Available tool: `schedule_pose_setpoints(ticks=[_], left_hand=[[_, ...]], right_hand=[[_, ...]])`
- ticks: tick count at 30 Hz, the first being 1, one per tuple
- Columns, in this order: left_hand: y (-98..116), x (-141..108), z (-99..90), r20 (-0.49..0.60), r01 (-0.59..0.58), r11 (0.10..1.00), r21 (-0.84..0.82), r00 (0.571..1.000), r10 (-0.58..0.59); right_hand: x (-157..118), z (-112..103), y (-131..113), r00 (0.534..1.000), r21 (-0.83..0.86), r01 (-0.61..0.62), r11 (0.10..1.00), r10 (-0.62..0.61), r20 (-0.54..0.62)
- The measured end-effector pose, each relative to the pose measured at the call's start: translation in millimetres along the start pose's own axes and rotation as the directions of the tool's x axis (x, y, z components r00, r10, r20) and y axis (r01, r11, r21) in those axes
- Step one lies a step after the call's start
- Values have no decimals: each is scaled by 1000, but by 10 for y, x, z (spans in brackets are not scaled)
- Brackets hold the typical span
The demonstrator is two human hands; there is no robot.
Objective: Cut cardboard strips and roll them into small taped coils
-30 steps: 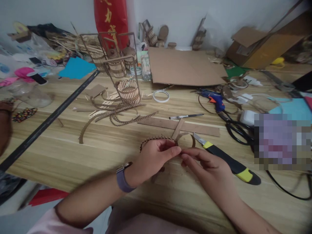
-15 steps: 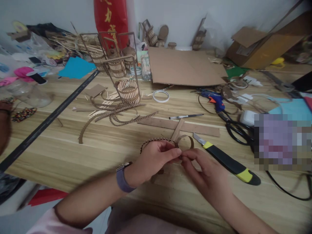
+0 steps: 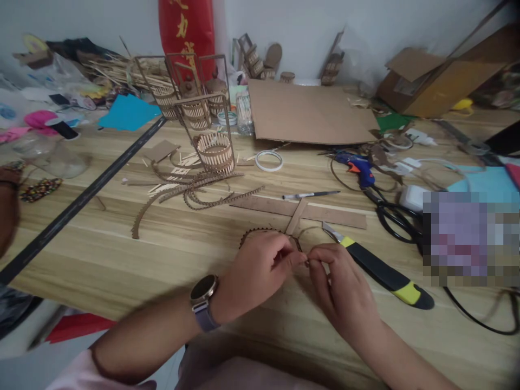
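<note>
My left hand (image 3: 262, 265), with a watch on its wrist, is closed in a pinch on a brown corrugated cardboard strip (image 3: 260, 231). The ridged part of the strip curves out behind that hand. My right hand (image 3: 345, 279) pinches the same strip close beside the left fingertips, and a thin curved length of it shows above the right fingers. The fingers hide most of the gripped part. Just right of my right hand lies a black and yellow utility knife (image 3: 377, 265), its blade toward the strip. Flat cardboard pieces (image 3: 341, 215) lie just beyond the hands.
A small stick basket with a tall handle (image 3: 215, 154) stands among loose corrugated strips (image 3: 142, 211). Farther back are a cardboard sheet (image 3: 309, 114) and a tape roll (image 3: 268, 161). A blue glue gun (image 3: 357, 165) and black-handled scissors (image 3: 400, 219) lie right. Another person's arm (image 3: 8, 216) shows far left.
My left hand has rolled over, so the watch face now shows. The strip's loop by my right hand looks flatter and thinner. Both hands still pinch the strip.
</note>
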State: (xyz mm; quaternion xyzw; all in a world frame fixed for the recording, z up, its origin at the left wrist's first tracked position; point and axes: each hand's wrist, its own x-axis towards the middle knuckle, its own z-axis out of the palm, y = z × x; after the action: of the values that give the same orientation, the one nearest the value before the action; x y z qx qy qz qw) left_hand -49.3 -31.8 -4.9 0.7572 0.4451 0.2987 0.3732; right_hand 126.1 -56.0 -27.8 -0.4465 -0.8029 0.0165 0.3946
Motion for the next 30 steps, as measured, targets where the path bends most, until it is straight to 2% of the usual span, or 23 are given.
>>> schedule_pose_setpoints(ticks=[3, 5, 12, 17, 23, 30], left_hand=[[-12, -17, 3, 23, -225, 965, 137, 974, 223], [-28, -20, 12, 55, -290, 940, 182, 957, 285], [-18, -40, 26, 71, -323, 925, 198, 947, 315], [6, -54, 10, 40, -332, 939, 88, 943, 330], [9, -30, -39, 64, -255, 958, -134, 962, 265], [7, -42, -29, 80, -256, 957, -137, 960, 269]], right_hand=[[-4, -3, 8, 1000, 24, 13, 1000, -14, 20], [-3, -9, 20, 999, 51, 36, 998, -38, 35], [-5, -41, 16, 996, 75, 79, 994, -81, 21], [-11, -106, -22, 993, 49, 121, 992, -120, -8], [10, -198, 7, 1000, 110, 27, 994, -27, 5], [-13, -170, -21, 998, 127, -47, 991, 53, -38]])
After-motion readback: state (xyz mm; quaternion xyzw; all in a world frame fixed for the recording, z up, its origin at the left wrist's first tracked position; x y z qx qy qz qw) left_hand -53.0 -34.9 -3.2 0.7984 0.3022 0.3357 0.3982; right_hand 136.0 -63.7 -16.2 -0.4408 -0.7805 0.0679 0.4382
